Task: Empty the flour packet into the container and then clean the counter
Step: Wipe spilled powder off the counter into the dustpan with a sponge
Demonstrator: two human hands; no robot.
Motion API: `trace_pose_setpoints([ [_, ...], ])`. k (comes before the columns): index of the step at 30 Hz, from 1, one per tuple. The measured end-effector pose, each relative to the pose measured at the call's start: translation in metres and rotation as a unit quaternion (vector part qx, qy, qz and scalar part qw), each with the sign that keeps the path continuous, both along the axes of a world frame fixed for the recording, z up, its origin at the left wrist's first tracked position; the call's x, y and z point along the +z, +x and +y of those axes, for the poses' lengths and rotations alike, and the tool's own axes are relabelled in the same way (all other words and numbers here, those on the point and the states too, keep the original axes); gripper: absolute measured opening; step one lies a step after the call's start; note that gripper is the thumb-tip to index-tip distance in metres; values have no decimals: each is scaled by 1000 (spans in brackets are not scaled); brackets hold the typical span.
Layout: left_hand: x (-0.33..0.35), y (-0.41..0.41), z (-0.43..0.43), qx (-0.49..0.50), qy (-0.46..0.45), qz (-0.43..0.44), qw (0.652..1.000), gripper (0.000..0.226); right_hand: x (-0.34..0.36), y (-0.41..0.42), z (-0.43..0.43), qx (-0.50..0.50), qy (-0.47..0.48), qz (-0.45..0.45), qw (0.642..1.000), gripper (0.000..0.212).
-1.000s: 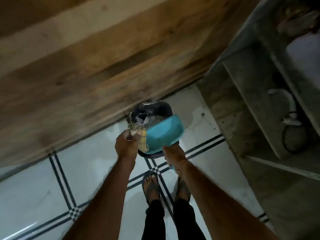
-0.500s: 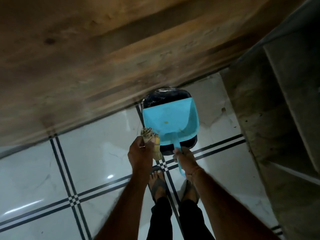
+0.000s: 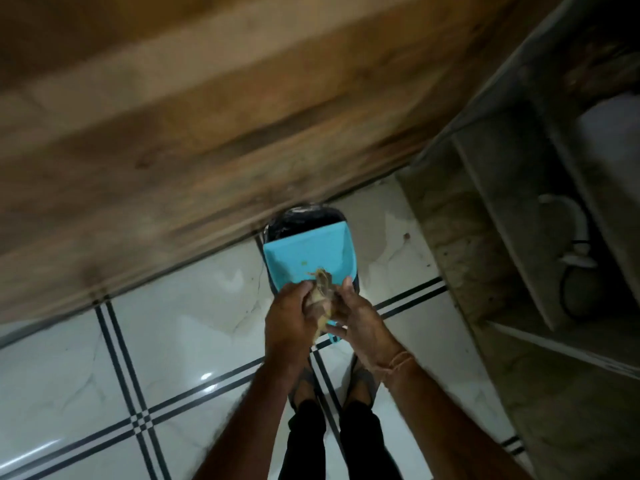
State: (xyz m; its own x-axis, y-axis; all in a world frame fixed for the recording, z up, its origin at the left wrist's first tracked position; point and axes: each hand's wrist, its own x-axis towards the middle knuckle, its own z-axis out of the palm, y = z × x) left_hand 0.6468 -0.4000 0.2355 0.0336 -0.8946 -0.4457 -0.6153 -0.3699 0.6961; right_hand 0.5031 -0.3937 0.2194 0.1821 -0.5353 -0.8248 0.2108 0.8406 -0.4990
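Note:
A blue dustpan (image 3: 306, 252) is held flat over a black-lined waste bin (image 3: 304, 218) on the tiled floor. My right hand (image 3: 356, 318) grips the dustpan's handle at its near end. My left hand (image 3: 289, 318) holds a small yellowish brush or cloth (image 3: 322, 294), its frayed tip resting on the pan's near edge between both hands. A few yellow crumbs lie on the pan. The flour packet and the container are out of view.
A brown wooden door or panel (image 3: 207, 133) runs behind the bin. Grey stone shelving (image 3: 519, 220) with a white pipe and a dark cable stands at the right. My sandalled feet (image 3: 332, 386) stand on white floor tiles with dark lines.
The dustpan went from tipped into the bin to lying flat over it. My left hand brought the brush rightward onto the pan's near edge, beside my right hand.

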Motion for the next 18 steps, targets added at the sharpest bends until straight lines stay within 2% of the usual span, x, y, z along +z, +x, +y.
trace_pose_setpoints([
  [3,80,-21,0,-105,-10,83,991,46,91,-22,-3,18,-31,-10,999,46],
  [5,137,-35,1,-78,-33,61,995,51,150,-42,-1,-17,-53,5,998,41],
  [7,193,-50,-3,14,11,46,999,58,210,-58,1,-71,-66,-2,995,50],
  [9,251,-69,-12,82,99,147,981,68,262,-73,3,-123,-85,-13,989,61],
  [11,299,-92,-24,91,139,268,949,50,316,-87,2,-161,-124,-9,979,61],
  [13,341,-118,-39,59,95,309,944,24,357,-108,4,-186,-160,1,969,50],
  [15,377,-149,-54,37,27,309,950,22,386,-136,3,-203,-198,47,958,44],
  [18,417,-202,-78,-33,-65,260,963,17,415,-186,-6,-245,-248,106,931,39],
])
